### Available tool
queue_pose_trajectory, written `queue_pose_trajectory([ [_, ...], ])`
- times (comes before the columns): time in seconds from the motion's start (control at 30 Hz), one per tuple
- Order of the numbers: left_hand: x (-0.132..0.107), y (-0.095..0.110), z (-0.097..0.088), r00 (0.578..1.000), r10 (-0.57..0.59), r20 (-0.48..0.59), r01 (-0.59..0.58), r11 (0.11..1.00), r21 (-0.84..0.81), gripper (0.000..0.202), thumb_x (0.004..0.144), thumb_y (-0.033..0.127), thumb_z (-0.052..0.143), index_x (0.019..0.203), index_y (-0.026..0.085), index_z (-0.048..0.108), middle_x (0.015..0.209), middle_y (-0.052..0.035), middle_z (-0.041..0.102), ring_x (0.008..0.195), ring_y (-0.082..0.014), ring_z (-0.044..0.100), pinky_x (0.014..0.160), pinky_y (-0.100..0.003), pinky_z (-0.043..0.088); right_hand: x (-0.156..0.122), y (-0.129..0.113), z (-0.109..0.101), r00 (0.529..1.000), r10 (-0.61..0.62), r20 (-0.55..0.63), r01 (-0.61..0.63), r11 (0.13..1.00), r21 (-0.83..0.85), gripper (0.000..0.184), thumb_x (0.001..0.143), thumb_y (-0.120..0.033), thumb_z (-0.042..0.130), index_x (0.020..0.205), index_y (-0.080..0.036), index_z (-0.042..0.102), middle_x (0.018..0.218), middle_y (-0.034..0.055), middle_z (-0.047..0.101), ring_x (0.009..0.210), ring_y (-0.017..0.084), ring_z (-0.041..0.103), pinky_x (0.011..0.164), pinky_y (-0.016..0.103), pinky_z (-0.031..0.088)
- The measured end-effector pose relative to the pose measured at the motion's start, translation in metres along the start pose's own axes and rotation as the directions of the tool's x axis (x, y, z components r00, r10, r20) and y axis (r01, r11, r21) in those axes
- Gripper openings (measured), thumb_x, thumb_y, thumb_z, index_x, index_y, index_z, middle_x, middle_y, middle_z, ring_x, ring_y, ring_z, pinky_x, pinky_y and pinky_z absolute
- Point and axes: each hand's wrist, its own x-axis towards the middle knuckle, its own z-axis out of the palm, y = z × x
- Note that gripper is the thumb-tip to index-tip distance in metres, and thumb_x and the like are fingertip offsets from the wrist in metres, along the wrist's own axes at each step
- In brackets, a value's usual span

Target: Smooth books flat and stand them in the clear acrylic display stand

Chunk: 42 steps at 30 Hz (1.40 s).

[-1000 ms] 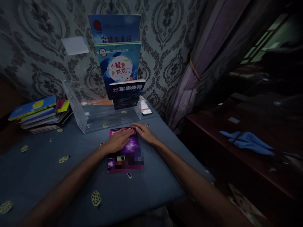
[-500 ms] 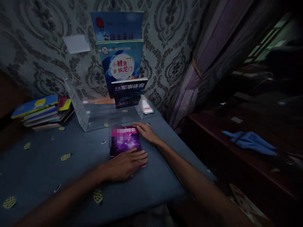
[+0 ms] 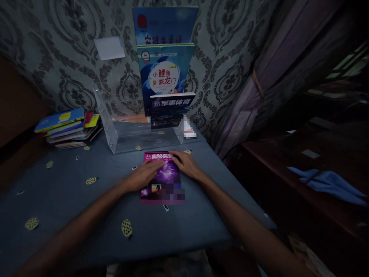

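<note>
A magazine-sized book with a purple and pink cover lies flat on the blue-grey tablecloth, title side up. My left hand reaches over its left side, fingers stretched out across the cover. At the book's upper right corner is my right hand, its extended fingers touching the edge. Behind the book stands a clear acrylic rack. Three upright books rest in it: a dark one in front, a teal-blue one behind, and a tall blue one at the back.
To the left, a stack of books sits on the table. A white card is on the patterned wall. On the right hangs a tied purple curtain, beside a lower dark red surface with a blue cloth.
My left hand has moved up from the book's lower edge to its left side, uncovering the bottom. The right hand stays at the upper right corner. The view has shifted left.
</note>
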Motion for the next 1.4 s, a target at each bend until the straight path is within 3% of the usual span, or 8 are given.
queue_pose_trajectory([
  [0.07, -0.001, -0.03, -0.002, 0.983, -0.149, -0.106, 0.151, 0.989, 0.006, 0.046, 0.103, 0.029, 0.028, 0.147, 0.021, 0.038, 0.153, -0.0062, 0.042, 0.143, -0.0198, 0.035, 0.12, -0.046, 0.022, 0.001, -0.011, 0.002, 1.0, 0.008, 0.019, -0.007, 0.996, -0.086, 0.036, 0.095, -0.025, 0.047, 0.128, -0.02, 0.061, 0.126, 0.0104, 0.068, 0.118, 0.027, 0.062, 0.11, 0.052, 0.036],
  [0.2, -0.003, -0.061, -0.003, 0.972, -0.17, -0.16, 0.168, 0.985, -0.03, 0.046, 0.102, 0.03, 0.029, 0.146, 0.02, 0.04, 0.148, -0.007, 0.049, 0.138, -0.0197, 0.043, 0.118, -0.043, 0.029, 0.009, -0.043, 0.017, 0.989, -0.055, 0.138, 0.078, 0.982, -0.171, 0.035, 0.095, -0.025, 0.049, 0.128, -0.021, 0.061, 0.134, 0.0119, 0.062, 0.132, 0.029, 0.05, 0.115, 0.058, 0.024],
  [0.33, -0.004, -0.061, -0.002, 0.972, -0.137, -0.191, 0.131, 0.99, -0.043, 0.046, 0.1, 0.026, 0.031, 0.144, 0.018, 0.042, 0.145, -0.009, 0.051, 0.136, -0.0198, 0.045, 0.117, -0.042, 0.031, 0.007, -0.082, 0.038, 0.936, -0.204, 0.288, 0.244, 0.964, -0.11, 0.038, 0.096, -0.023, 0.046, 0.133, -0.019, 0.058, 0.142, 0.0124, 0.055, 0.139, 0.025, 0.043, 0.118, 0.053, 0.025],
  [0.43, -0.004, -0.059, -0.001, 0.972, -0.122, -0.201, 0.118, 0.992, -0.033, 0.046, 0.1, 0.024, 0.03, 0.143, 0.017, 0.043, 0.143, -0.0087, 0.054, 0.135, -0.0187, 0.047, 0.117, -0.041, 0.03, -0.012, -0.105, 0.046, 0.893, -0.288, 0.347, 0.33, 0.941, -0.069, 0.04, 0.097, -0.023, 0.046, 0.134, -0.014, 0.057, 0.145, 0.0147, 0.052, 0.141, 0.025, 0.04, 0.119, 0.047, 0.027],
  [0.67, -0.004, -0.059, -0.001, 0.971, -0.12, -0.208, 0.122, 0.993, -0.002, 0.046, 0.1, 0.025, 0.028, 0.143, 0.017, 0.043, 0.145, -0.008, 0.052, 0.136, -0.0182, 0.046, 0.117, -0.041, 0.03, -0.071, -0.129, 0.037, 0.865, -0.342, 0.368, 0.346, 0.937, 0.059, 0.043, 0.102, -0.026, 0.04, 0.144, -0.023, 0.045, 0.15, 0.0056, 0.046, 0.143, 0.017, 0.036, 0.121, 0.038, 0.028],
  [0.83, -0.005, -0.06, 0.001, 0.971, -0.117, -0.21, 0.123, 0.992, 0.012, 0.046, 0.1, 0.026, 0.028, 0.143, 0.016, 0.043, 0.145, -0.0089, 0.052, 0.137, -0.0188, 0.044, 0.117, -0.041, 0.031, -0.093, -0.122, 0.016, 0.892, -0.256, 0.374, 0.254, 0.966, 0.055, 0.057, 0.099, -0.032, 0.05, 0.152, -0.026, 0.03, 0.155, 0.0054, 0.038, 0.145, 0.019, 0.031, 0.122, 0.043, 0.025],
  [1.0, -0.004, -0.061, 0.001, 0.97, -0.125, -0.209, 0.132, 0.991, 0.019, 0.046, 0.1, 0.026, 0.028, 0.143, 0.019, 0.042, 0.146, -0.0068, 0.051, 0.136, -0.0189, 0.046, 0.117, -0.041, 0.031, -0.094, -0.101, -0.001, 0.937, -0.149, 0.315, 0.146, 0.989, 0.032, 0.055, 0.099, -0.037, 0.048, 0.151, -0.025, 0.034, 0.156, 0.0072, 0.036, 0.146, 0.022, 0.03, 0.121, 0.046, 0.027],
  [1.4, -0.005, -0.062, 0.005, 0.97, -0.12, -0.211, 0.13, 0.991, 0.037, 0.046, 0.101, 0.027, 0.028, 0.145, 0.019, 0.041, 0.147, -0.0084, 0.05, 0.138, -0.0193, 0.043, 0.117, -0.044, 0.03, 0.008, -0.006, 0.013, 0.993, 0.025, 0.115, -0.012, 0.994, -0.109, 0.049, 0.1, -0.039, 0.038, 0.141, -0.015, 0.05, 0.149, 0.015, 0.046, 0.142, 0.026, 0.037, 0.119, 0.051, 0.028],
])
